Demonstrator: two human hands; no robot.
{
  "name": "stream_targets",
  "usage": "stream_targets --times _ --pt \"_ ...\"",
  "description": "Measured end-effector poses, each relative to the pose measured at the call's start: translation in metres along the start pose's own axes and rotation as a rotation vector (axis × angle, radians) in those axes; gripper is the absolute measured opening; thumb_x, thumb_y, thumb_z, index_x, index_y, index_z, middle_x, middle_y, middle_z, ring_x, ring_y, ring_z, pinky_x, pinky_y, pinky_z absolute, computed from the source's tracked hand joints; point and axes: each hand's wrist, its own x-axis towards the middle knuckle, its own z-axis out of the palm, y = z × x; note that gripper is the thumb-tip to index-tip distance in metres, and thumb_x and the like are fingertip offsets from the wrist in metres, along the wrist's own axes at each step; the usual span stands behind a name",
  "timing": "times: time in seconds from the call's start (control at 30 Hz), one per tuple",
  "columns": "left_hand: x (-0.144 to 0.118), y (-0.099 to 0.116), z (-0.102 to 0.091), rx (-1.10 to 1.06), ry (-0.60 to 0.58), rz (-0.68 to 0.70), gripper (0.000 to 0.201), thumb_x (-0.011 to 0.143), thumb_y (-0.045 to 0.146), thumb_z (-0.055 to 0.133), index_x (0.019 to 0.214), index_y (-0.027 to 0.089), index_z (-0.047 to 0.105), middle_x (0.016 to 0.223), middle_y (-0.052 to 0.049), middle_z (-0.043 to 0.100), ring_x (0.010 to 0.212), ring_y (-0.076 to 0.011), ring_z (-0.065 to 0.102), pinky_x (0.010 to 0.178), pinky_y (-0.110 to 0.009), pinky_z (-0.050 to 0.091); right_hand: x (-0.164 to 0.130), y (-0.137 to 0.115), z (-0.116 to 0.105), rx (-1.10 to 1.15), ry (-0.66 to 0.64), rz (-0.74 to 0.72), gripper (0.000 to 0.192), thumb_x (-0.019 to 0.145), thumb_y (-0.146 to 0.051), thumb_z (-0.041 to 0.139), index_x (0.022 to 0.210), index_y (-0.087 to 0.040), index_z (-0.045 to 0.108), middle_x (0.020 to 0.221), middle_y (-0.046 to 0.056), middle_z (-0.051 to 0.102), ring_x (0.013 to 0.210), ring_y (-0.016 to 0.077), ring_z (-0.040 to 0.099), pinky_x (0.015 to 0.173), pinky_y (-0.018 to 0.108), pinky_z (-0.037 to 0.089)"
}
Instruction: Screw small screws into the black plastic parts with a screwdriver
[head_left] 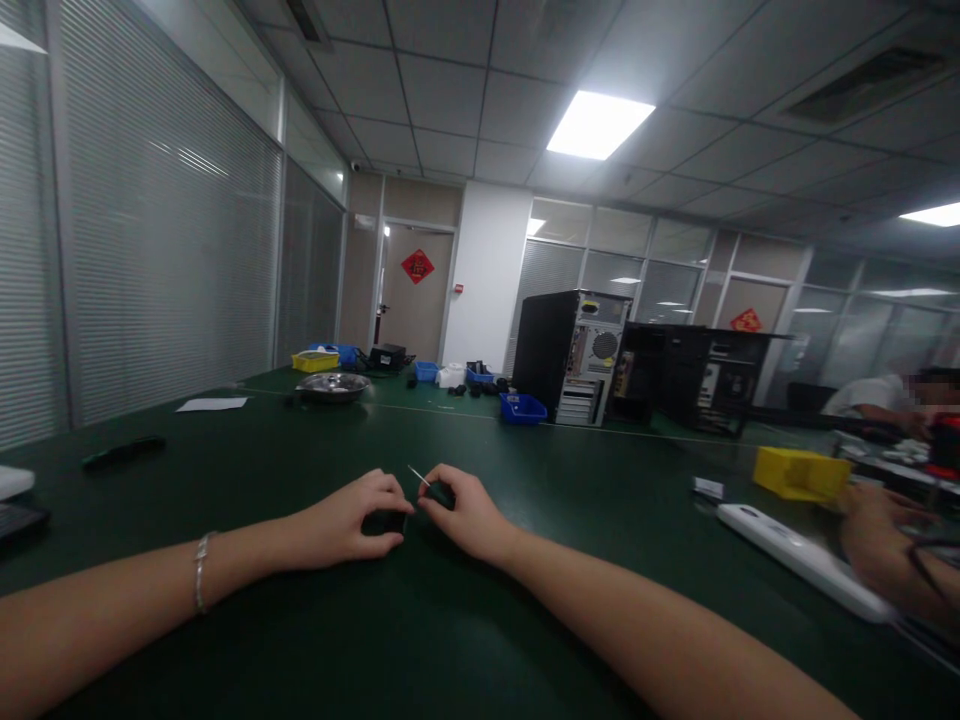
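Note:
My left hand (367, 518), with a silver bracelet (201, 572) at its wrist, rests on the green tabletop (300, 640). Its fingers and thumb curl round a small dark block-like object (388, 522), whose kind I cannot make out. Close beside it, my right hand (466, 512) pinches a thin metal rod (418, 475) that points up and to the left. The rest of the rod is hidden in the fingers. The two hands nearly meet at the fingertips.
Computer towers (570, 355) stand at the back right, near a blue bin (523, 408). A steel bowl (334, 388) and a yellow tray (315, 360) lie far left. A dark-handled tool (124, 452) is at left. On the right are a white power strip (802, 560), a yellow bin (801, 473) and another person's hand (881, 530).

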Motion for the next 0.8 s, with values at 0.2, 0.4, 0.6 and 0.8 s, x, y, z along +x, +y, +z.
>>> stream_targets --times 0.2,0.4,0.6,0.8 --pt "-0.002 0.009 0.001 -0.002 -0.065 -0.001 0.039 0.082 0.044 0.051 0.117 0.027 0.056 0.114 -0.005 0.05 0.102 -0.0224 0.047 0.089 -0.031 0.039 -0.001 0.0 0.0 -0.002 -0.006 -0.005 0.011 0.081 -0.024 0.058 0.092 -0.02 0.06 0.085 0.0 0.06 0.078 0.0141 0.055 0.068 0.025 0.043" --pt "-0.001 -0.003 -0.003 -0.064 -0.063 -0.067 0.053 0.075 0.048 0.06 0.122 0.026 0.048 0.112 -0.004 0.049 0.099 -0.0215 0.049 0.085 -0.032 0.042 0.0 0.002 0.0 -0.028 -0.05 0.038 0.012 0.08 -0.024 0.059 0.091 -0.019 0.058 0.084 0.0 0.059 0.078 0.0137 0.055 0.068 0.024 0.042" --pt "-0.001 -0.012 -0.004 -0.019 -0.075 -0.075 0.045 0.071 0.049 0.063 0.108 0.024 0.056 0.107 -0.004 0.049 0.099 -0.0219 0.048 0.084 -0.032 0.042 0.001 -0.002 -0.007 -0.025 -0.249 0.09 0.022 0.077 -0.033 0.063 0.094 -0.02 0.062 0.083 0.0 0.06 0.073 0.0137 0.056 0.062 0.023 0.042" --pt "-0.002 -0.011 -0.003 -0.02 -0.066 -0.037 0.042 0.075 0.049 0.06 0.108 0.023 0.057 0.105 -0.004 0.051 0.097 -0.0218 0.049 0.083 -0.032 0.041 0.0 -0.007 0.0 -0.108 -0.28 0.126 0.038 0.068 -0.046 0.069 0.097 -0.021 0.064 0.079 0.0 0.062 0.069 0.0153 0.056 0.057 0.023 0.041"
